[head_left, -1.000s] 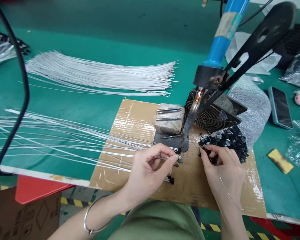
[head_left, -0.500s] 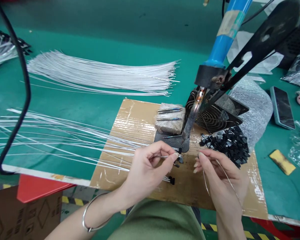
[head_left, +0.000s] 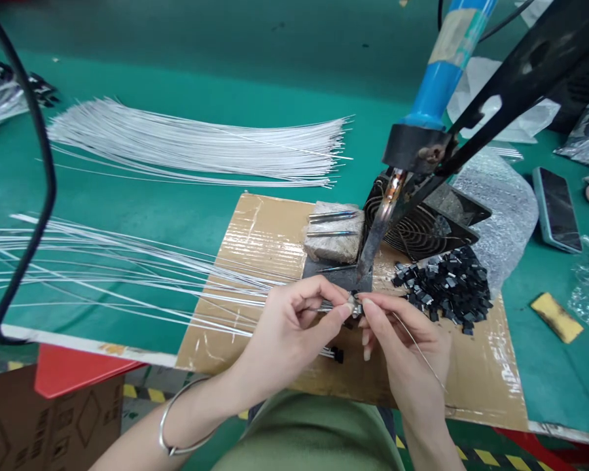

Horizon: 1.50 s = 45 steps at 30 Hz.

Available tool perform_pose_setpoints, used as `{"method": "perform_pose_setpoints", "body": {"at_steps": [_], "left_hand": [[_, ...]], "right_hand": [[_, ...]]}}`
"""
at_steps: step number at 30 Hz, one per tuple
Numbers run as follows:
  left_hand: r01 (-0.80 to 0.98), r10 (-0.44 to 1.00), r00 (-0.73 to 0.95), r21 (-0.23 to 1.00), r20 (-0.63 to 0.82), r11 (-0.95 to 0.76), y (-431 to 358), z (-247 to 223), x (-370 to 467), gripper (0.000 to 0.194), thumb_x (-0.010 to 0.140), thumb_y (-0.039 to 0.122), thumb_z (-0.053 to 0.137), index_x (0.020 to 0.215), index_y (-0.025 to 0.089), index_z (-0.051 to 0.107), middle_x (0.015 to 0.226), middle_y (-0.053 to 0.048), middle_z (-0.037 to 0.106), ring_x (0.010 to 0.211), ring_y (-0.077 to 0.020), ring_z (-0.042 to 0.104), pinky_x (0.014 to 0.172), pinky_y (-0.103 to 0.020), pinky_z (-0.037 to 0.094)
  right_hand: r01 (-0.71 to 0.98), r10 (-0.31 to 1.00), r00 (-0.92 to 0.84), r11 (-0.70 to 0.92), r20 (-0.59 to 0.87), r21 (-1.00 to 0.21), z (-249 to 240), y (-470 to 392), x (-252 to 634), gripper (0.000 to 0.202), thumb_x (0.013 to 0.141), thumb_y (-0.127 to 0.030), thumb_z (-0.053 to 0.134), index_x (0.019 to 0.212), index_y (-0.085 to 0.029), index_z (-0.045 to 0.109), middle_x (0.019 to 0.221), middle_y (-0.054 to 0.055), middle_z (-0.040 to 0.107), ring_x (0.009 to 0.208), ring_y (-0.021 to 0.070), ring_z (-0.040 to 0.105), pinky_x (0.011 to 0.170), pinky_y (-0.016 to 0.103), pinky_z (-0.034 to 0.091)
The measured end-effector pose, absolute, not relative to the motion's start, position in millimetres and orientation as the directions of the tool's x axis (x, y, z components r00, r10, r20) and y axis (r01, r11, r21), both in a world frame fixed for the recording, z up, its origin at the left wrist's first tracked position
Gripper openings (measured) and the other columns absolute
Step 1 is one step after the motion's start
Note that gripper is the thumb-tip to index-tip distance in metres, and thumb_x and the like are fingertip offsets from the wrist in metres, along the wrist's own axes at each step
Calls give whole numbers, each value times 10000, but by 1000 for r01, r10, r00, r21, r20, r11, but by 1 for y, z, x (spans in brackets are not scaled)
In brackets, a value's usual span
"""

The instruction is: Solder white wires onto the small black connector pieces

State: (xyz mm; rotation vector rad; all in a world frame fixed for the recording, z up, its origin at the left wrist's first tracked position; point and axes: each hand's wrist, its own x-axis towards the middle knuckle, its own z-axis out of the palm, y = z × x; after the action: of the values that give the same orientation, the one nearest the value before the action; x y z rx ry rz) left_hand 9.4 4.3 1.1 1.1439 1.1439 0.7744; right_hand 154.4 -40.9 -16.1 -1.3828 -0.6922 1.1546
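Observation:
My left hand (head_left: 299,327) pinches the end of a white wire over the cardboard (head_left: 255,229). Against its fingertips, my right hand (head_left: 402,333) is closed on a small part, too small to make out, with a thin solder wire (head_left: 422,353) trailing from its fingers. Just above the hands, the tip of the blue-handled soldering iron (head_left: 427,91) rests over a dark plate. Loose white wires (head_left: 152,268) run leftward from the left hand. Black connectors on wire ends (head_left: 334,354) lie below it. To the right is a heap of small black connectors (head_left: 451,284).
A thick bundle of white wires (head_left: 201,144) lies at the back. A stone block (head_left: 332,245) with metal tips and a black fan (head_left: 422,222) stand behind the hands. Right of them are bubble wrap (head_left: 505,203), a phone (head_left: 557,209) and a yellow sponge (head_left: 555,317). A black cable hangs at left.
My right hand has moved left, bringing its fingertips up to those of my left hand. My left hand has stayed nearly in place.

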Motion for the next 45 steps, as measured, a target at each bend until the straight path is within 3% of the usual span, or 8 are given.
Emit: {"method": "perform_pose_setpoints", "body": {"at_steps": [14, 21, 27, 31, 33, 37, 42, 45], "left_hand": [[-36, 924, 273, 957, -267, 287, 6, 3, 14, 129, 834, 164, 712, 707, 147, 694, 774, -43, 744, 679, -111, 650, 617, -183, 506], [53, 955, 205, 977, -214, 208, 7, 0, 16, 107, 813, 140, 701, 707, 148, 694, 803, -38, 755, 622, -86, 585, 553, -175, 431], [121, 958, 187, 973, -216, 195, 6, 0, 16, 111, 829, 168, 691, 720, 147, 690, 821, -38, 756, 554, -70, 487, 514, -198, 349], [132, 956, 193, 971, -223, 200, 7, 2, 15, 105, 838, 178, 679, 738, 147, 685, 836, -43, 755, 579, -83, 500, 537, -212, 359], [140, 955, 196, 970, -223, 198, 8, 2, 15, 111, 840, 184, 674, 736, 147, 681, 837, -41, 752, 556, -75, 461, 524, -216, 344], [156, 955, 197, 969, -221, 192, 10, 2, 16, 114, 835, 197, 669, 732, 147, 674, 830, -40, 742, 542, -73, 447, 512, -222, 329], [170, 951, 209, 966, -227, 193, 13, 1, 15, 126, 840, 216, 669, 735, 146, 674, 830, -54, 736, 564, -92, 494, 509, -238, 314], [170, 954, 212, 969, -214, 179, 16, 1, 14, 115, 836, 213, 670, 740, 150, 675, 817, -49, 733, 528, -83, 441, 489, -243, 282]], "right_hand": [[-138, 897, 369, -208, -246, -968, -22, -47, 152, 79, 901, -337, 802, 886, -269, 841, 663, -20, 682, 490, 92, 586, 460, 202, 493], [77, 931, 362, -86, -53, -993, -18, -54, 150, 341, 1113, -357, 425, 1259, -308, 729, 766, -28, 563, 590, 113, 495, 549, 256, 416], [289, 923, 381, -60, 57, -956, -20, -58, 158, 336, 1091, -326, 458, 1410, -251, 527, 812, -13, 681, 662, 146, 587, 646, 288, 491], [518, 914, 301, 83, 272, -851, -25, -57, 169, 139, 1065, -241, 449, 1011, -226, 576, 819, -10, 585, 648, 129, 532, 594, 268, 425], [567, 922, 263, 92, 285, -819, -24, -55, 172, 239, 1053, -173, 440, 823, -223, 484, 759, -29, 513, 631, 114, 495, 588, 256, 394], [495, 938, 231, 116, 259, -861, -20, -53, 171, 231, 1036, -114, 475, 832, -222, 493, 831, -19, 587, 744, 105, 578, 664, 227, 451], [361, 922, 282, 154, 265, -920, -19, -51, 164, 153, 994, -104, 588, 891, -217, 577, 1149, 59, 725, 1125, 179, 695, 974, 324, 535], [308, 917, 323, 132, 234, -942, -17, -50, 159, 157, 972, -105, 637, 874, -218, 591, 1187, 64, 768, 1122, 180, 738, 999, 321, 555]]}}
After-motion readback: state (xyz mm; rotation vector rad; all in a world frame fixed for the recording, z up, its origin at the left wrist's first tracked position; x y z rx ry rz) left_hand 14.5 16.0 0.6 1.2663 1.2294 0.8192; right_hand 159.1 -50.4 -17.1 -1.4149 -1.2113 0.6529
